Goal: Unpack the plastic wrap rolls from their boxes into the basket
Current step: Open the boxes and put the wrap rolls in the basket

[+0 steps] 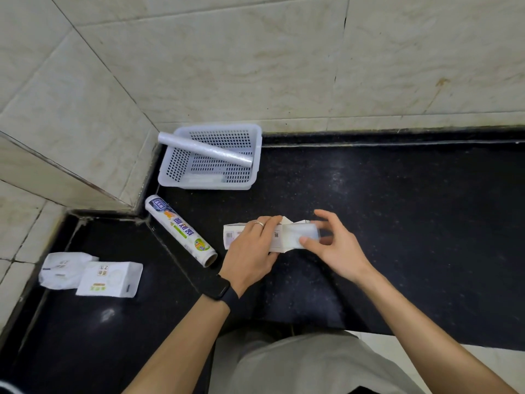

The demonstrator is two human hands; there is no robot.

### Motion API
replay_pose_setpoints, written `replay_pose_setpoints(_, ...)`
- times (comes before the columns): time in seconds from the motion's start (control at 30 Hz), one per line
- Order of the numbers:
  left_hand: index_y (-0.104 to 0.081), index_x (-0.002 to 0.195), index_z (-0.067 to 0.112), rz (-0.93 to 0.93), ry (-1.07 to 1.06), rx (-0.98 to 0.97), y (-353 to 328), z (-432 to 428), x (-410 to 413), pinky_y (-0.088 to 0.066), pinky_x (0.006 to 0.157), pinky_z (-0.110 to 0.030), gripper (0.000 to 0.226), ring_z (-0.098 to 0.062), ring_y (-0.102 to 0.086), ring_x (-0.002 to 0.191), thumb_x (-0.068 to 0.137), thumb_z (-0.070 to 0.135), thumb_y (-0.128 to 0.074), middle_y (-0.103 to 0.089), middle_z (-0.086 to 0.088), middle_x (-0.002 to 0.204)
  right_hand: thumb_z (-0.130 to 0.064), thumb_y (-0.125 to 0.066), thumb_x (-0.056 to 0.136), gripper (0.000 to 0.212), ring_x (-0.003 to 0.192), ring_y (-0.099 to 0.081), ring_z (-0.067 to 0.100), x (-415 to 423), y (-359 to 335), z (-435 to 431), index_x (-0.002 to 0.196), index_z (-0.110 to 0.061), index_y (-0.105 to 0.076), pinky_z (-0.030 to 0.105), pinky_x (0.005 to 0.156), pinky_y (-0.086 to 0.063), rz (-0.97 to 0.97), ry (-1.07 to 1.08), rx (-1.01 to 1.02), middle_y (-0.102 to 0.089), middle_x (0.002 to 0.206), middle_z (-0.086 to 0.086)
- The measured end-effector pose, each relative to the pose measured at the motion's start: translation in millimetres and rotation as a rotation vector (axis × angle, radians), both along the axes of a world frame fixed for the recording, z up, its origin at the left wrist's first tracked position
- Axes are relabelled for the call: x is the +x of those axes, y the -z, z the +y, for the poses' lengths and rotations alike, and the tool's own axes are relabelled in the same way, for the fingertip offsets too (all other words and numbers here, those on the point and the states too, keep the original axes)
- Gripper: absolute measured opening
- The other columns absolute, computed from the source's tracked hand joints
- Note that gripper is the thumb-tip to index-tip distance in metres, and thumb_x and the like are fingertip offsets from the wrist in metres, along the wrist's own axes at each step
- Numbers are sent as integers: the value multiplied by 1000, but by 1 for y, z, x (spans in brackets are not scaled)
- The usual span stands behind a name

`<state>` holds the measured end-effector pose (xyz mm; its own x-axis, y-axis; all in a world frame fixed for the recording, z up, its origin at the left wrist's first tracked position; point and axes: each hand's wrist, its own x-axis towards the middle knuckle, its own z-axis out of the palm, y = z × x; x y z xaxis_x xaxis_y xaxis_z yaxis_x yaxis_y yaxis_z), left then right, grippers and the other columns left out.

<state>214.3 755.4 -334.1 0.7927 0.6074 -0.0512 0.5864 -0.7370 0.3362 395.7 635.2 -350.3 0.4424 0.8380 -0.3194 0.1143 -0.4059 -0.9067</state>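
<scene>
A white cardboard box (233, 236) lies on the black counter, its right end flaps open. My left hand (252, 245) grips the box around its middle. My right hand (332, 245) pinches the plastic wrap roll (301, 234) that sticks out of the box's open end. A white perforated basket (257, 155) stands at the back near the wall corner; one bare plastic wrap roll (206, 149) lies slantwise across it, its left end resting on the rim. A second roll seems to lie along the basket's front wall.
A printed roll (179, 228) lies on the counter between the basket and my left hand. Two white packages (91, 274) sit at the left on the counter. Tiled walls (255, 66) bound the back and the left corner.
</scene>
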Motion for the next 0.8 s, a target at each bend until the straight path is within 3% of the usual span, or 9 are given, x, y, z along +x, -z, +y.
replay_pose_setpoints(0.1,-30,149,24,21,17,10,0,2,3,-49,95,-35,72,-17,-41,129,87,27,-67,-42,2,143,-42,-81,79,67,94,-65,-9,-3,0,1,133,-56,-43,2,73,-47,-12,-28,63,-63,108,-40)
replay_pose_setpoints(0.27,-31,148,25,21,1,22,5,7,5,-49,94,-35,73,-17,-45,126,86,30,-69,-44,3,142,-25,-73,89,35,84,-67,-3,4,9,3,107,-53,-66,6,70,-48,-143,13,91,-69,95,-31)
replay_pose_setpoints(0.43,-36,144,24,71,-24,12,24,15,10,-50,91,-35,68,-18,-50,119,85,29,-68,-47,2,136,-23,-75,86,29,77,-67,-5,31,13,-8,97,-50,-71,5,65,-46,-99,141,52,-71,84,-26)
replay_pose_setpoints(0.5,-36,144,22,139,-41,45,35,17,15,-47,94,-35,67,-21,-51,117,85,25,-66,-49,-1,134,-20,-76,86,29,75,-68,-1,48,17,-20,96,-46,-73,9,65,-50,-52,239,34,-74,82,-17)
replay_pose_setpoints(0.6,-33,148,18,252,-29,141,53,13,24,-45,97,-37,65,-27,-52,118,89,23,-60,-49,-6,136,-13,-76,86,26,79,-73,13,70,20,-42,96,-37,-77,30,69,-60,71,399,51,-77,87,0)
replay_pose_setpoints(0.63,-32,148,19,280,-19,148,59,11,28,-44,98,-38,64,-27,-51,120,90,26,-59,-48,-7,138,-10,-76,87,27,78,-73,13,74,19,-49,95,-36,-78,31,67,-60,102,440,68,-78,88,1)
replay_pose_setpoints(0.8,-14,154,33,315,-36,-17,69,13,39,-29,114,-41,104,-29,-32,139,73,57,-74,-30,-6,152,-6,-75,87,31,78,-73,8,81,15,-65,95,-35,-78,23,60,-58,141,529,109,-78,88,-4)
